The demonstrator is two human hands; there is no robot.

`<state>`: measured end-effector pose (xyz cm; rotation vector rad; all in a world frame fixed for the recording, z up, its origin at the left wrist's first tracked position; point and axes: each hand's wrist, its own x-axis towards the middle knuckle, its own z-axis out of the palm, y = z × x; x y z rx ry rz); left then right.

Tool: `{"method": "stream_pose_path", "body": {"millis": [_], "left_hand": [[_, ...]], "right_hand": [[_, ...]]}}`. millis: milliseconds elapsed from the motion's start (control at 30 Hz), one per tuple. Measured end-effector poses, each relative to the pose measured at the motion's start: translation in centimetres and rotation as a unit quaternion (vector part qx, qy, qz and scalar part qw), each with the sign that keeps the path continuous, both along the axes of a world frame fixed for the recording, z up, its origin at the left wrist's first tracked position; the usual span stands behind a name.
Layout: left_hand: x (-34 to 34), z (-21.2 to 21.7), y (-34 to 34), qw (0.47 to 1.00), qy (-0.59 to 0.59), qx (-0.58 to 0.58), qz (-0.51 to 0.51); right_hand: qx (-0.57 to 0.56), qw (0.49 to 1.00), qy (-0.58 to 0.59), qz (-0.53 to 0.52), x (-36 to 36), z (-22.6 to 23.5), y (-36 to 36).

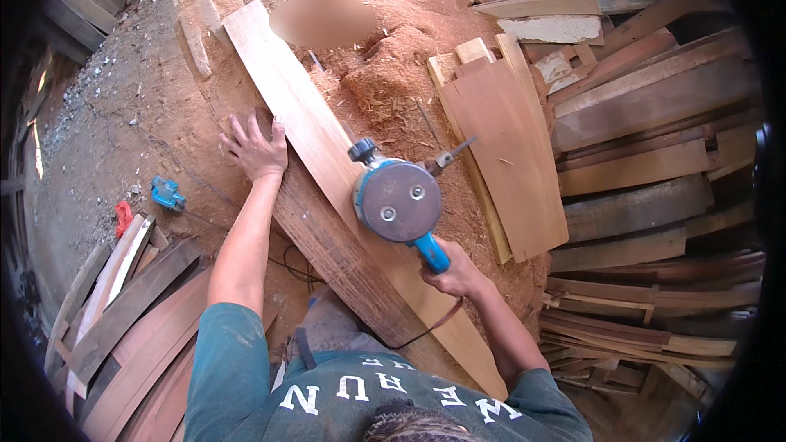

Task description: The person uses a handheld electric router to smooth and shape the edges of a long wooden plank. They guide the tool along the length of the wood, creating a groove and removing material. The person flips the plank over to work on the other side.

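A long pale plank (286, 90) lies slanted from the upper left down to my body, resting on a darker board (327, 254). My left hand (255, 147) presses flat, fingers spread, on the darker board right beside the plank's left edge. My right hand (454, 272) grips the blue handle of a blue electric circular saw (397, 199). The saw's round grey guard sits over the plank near its middle. A black cord (426, 331) runs from the handle toward my body.
Reddish sawdust (385, 74) is piled beyond the plank. A stack of short boards (499, 147) lies to the right, with many heaped planks (655, 155) behind it. More boards (139, 319) lean at the lower left. A small blue object (167, 194) and a red one (123, 217) lie on the ground.
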<state>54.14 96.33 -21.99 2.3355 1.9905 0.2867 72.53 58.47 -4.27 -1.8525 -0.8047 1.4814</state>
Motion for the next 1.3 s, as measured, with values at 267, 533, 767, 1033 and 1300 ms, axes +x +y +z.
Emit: {"method": "stream_pose_path", "body": {"millis": [267,533,767,1033,1300], "left_hand": [[0.4,0.8,-0.2,1.000,-0.022,-0.020,0.007],[-0.2,1.3,-0.5,0.998,-0.043,-0.048,-0.007],[0.6,1.9,-0.7,0.997,-0.068,-0.026,-0.026],[-1.0,0.6,0.1,0.998,-0.044,-0.047,0.000],[-3.0,6.2,-20.9,0.977,-0.114,-0.139,-0.116]], "right_hand": [[0.078,0.994,0.049,-0.058,0.9,-4.2,6.6],[0.225,0.973,0.000,-0.043,2.6,-6.5,24.4],[0.168,0.985,-0.018,-0.030,3.6,-4.9,28.4],[0.088,0.994,-0.064,-0.013,-0.1,-1.0,4.7],[-0.095,0.994,-0.019,-0.059,-5.2,3.8,-26.2]]}}
